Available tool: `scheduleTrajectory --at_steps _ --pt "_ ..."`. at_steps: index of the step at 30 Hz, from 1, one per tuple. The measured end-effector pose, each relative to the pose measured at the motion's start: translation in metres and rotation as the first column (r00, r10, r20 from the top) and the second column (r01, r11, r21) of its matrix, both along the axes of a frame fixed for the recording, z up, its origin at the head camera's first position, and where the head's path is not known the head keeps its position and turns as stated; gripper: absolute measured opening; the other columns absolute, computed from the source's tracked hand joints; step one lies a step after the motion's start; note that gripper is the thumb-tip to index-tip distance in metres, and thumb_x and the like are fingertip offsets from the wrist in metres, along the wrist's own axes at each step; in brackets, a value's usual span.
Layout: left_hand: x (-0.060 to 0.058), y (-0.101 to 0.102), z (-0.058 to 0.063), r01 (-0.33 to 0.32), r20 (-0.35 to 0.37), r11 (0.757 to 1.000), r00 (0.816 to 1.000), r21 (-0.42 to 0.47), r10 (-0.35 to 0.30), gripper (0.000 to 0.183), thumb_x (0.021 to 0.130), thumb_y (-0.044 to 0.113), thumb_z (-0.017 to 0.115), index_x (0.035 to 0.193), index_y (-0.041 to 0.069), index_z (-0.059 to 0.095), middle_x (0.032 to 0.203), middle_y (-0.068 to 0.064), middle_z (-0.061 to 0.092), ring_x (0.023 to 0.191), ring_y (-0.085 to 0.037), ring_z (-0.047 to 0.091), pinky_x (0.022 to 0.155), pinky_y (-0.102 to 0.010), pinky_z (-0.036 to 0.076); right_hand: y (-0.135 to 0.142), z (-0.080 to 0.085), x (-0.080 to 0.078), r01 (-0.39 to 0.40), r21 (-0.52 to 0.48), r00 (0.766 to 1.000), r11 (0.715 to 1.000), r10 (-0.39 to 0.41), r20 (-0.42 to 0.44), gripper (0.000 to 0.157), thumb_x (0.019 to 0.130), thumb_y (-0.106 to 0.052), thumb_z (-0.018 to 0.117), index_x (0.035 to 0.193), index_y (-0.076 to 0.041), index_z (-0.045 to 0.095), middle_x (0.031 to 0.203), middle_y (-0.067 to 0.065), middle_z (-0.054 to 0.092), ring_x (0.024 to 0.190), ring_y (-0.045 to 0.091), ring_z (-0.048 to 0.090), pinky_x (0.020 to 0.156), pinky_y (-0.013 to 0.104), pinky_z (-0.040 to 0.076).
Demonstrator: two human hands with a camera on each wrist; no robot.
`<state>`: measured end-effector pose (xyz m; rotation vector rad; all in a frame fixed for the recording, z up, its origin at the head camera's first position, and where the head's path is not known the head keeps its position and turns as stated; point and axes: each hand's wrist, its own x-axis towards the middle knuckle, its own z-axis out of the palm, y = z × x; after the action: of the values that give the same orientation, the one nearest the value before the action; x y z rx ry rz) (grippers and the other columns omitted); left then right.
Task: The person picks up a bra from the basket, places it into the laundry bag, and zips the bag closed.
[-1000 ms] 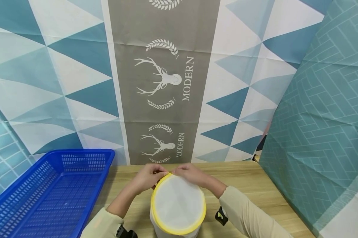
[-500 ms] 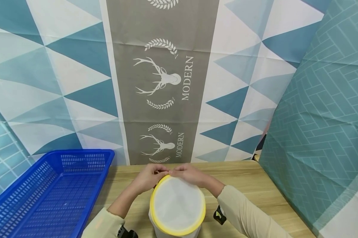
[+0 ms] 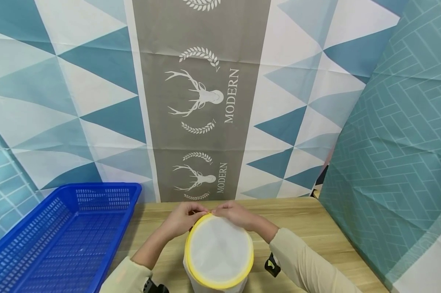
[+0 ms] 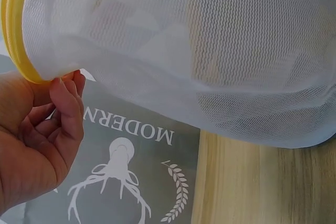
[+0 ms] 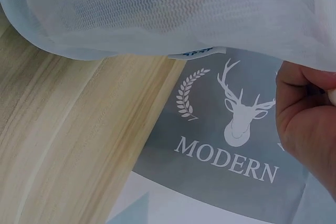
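A white mesh laundry bag (image 3: 220,250) stands as a cylinder on the table, with a yellow zipper rim (image 3: 188,252) round its flat white top. At the far side of that rim, my left hand (image 3: 183,219) pinches the yellow edge between thumb and fingers, seen close in the left wrist view. Right beside it my right hand (image 3: 236,215) pinches the same edge, fingertips almost meeting the left ones. The right wrist view shows the right hand (image 5: 307,114) at the frame's edge, its fingertips cut off. A white tag (image 5: 197,52) with blue marks pokes out from the bag's side.
A blue plastic basket (image 3: 106,186) with slotted walls lies to the left. The wood-grain table (image 3: 301,228) ends against a hanging patterned cloth (image 3: 202,134) at the back. Teal cloth (image 3: 400,162) hangs along the right side.
Both hands stay at the far edge of the rim, with only slight fingertip shifts. The bag keeps its place.
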<state>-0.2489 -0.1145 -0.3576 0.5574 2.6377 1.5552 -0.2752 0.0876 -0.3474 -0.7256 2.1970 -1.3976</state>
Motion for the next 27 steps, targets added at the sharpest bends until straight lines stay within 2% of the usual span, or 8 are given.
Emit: scheduleTrajectory --at_steps 9,16,19,22,27 --pt "0.0025 0.0000 0.0015 -0.014 0.007 1.000 1.000 0.008 0.014 0.014 0.092 0.013 0.059 0.094 0.005 0.069 0.072 -0.003 0.061 0.052 -0.012 0.048 0.046 -0.026 0.045 0.0032 -0.0014 -0.0015 0.030 0.007 1.000 1.000 -0.030 -0.009 0.033 0.097 -0.023 0.047 0.104 0.003 0.065 0.074 -0.003 0.062 0.059 0.006 0.059 0.055 0.022 0.050" --pt "0.0008 0.0004 0.0003 -0.023 0.019 1.000 1.000 0.020 0.023 0.013 0.090 0.014 0.061 0.092 0.004 0.070 0.066 -0.001 0.057 0.049 -0.010 0.043 0.044 -0.022 0.039 0.0045 -0.0036 -0.0025 0.015 -0.019 1.000 1.000 -0.016 -0.016 0.033 0.096 -0.020 0.045 0.104 0.005 0.064 0.078 -0.002 0.063 0.062 0.005 0.059 0.057 0.021 0.050" --pt "-0.0001 0.0009 0.0003 -0.046 0.028 0.999 0.999 0.017 0.045 0.014 0.089 0.017 0.063 0.091 0.005 0.071 0.069 0.000 0.060 0.053 -0.009 0.044 0.047 -0.020 0.039 0.0042 -0.0041 -0.0024 0.008 -0.018 1.000 1.000 -0.008 -0.017 0.033 0.097 -0.021 0.045 0.107 0.004 0.064 0.085 0.000 0.064 0.066 0.006 0.059 0.060 0.021 0.050" --pt "-0.0005 0.0009 0.0004 -0.068 0.016 0.998 0.998 0.005 0.068 0.015 0.088 0.019 0.065 0.091 0.006 0.072 0.076 -0.001 0.066 0.062 -0.011 0.052 0.053 -0.022 0.044 0.0038 -0.0036 -0.0019 -0.013 -0.012 1.000 1.000 0.013 0.007 0.033 0.097 -0.024 0.046 0.110 0.001 0.064 0.090 0.002 0.066 0.068 0.007 0.061 0.061 0.023 0.052" --pt "-0.0010 0.0000 -0.0010 -0.099 -0.015 0.995 0.995 -0.014 0.098 0.015 0.086 0.021 0.068 0.088 0.008 0.072 0.081 -0.002 0.068 0.072 -0.014 0.058 0.061 -0.025 0.048 0.0041 -0.0022 -0.0002 -0.042 -0.016 0.999 0.999 0.042 0.030 0.034 0.097 -0.025 0.048 0.109 0.003 0.063 0.087 0.002 0.066 0.066 0.007 0.062 0.061 0.024 0.053"
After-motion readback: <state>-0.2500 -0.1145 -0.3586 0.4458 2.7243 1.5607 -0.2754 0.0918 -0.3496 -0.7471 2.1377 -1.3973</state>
